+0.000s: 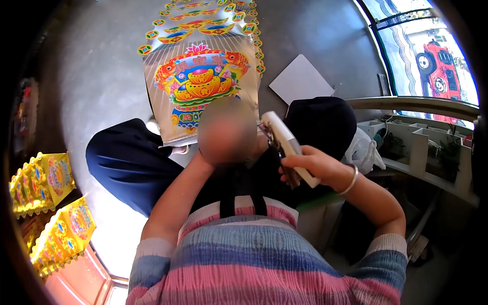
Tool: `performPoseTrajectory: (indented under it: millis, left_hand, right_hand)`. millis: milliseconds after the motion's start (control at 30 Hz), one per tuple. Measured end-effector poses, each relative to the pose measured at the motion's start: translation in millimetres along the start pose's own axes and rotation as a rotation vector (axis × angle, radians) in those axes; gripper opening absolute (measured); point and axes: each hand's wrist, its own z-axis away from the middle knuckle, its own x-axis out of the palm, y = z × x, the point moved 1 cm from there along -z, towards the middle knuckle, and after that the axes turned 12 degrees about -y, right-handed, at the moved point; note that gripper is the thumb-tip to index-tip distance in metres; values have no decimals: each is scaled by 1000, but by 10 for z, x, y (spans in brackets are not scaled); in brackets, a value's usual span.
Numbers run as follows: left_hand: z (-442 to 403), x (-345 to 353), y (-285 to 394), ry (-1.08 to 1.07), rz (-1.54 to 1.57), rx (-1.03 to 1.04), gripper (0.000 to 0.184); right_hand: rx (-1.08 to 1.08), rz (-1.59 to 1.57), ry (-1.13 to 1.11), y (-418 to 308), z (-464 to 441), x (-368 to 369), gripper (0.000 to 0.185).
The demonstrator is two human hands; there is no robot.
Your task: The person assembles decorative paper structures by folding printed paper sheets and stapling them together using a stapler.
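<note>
Stapler (282, 134) sits over our dark trousers (321, 119), our right hand's (316, 165) grip wrapped around its near end. Our left hand (226, 133) is blurred; we cannot tell its grip. Beyond it stretches a shiny paper decoration (203, 84), a white sheet (301, 80) to its right on the floor (112, 66).

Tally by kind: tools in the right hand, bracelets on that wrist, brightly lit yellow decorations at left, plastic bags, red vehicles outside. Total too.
Pale tool in the right hand: 1
Bracelet: 1
Yellow decorations: 2
Plastic bag: 1
Red vehicle: 1
Total: 6
</note>
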Motion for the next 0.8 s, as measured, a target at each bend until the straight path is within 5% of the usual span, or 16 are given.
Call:
performPoseTrajectory:
  millis: [267, 667, 800]
  left_hand:
    - [54, 18, -67, -60, -153, 58, 5]
    - [122, 177, -188, 112, 61, 58, 5]
    - [246, 351, -122, 49, -197, 10, 8]
  right_hand:
    - [153, 108, 77, -48, -394, 54, 38]
    - [220, 99, 101, -147, -589, 112, 35]
    - [135, 169, 24, -27, -548, 91, 26]
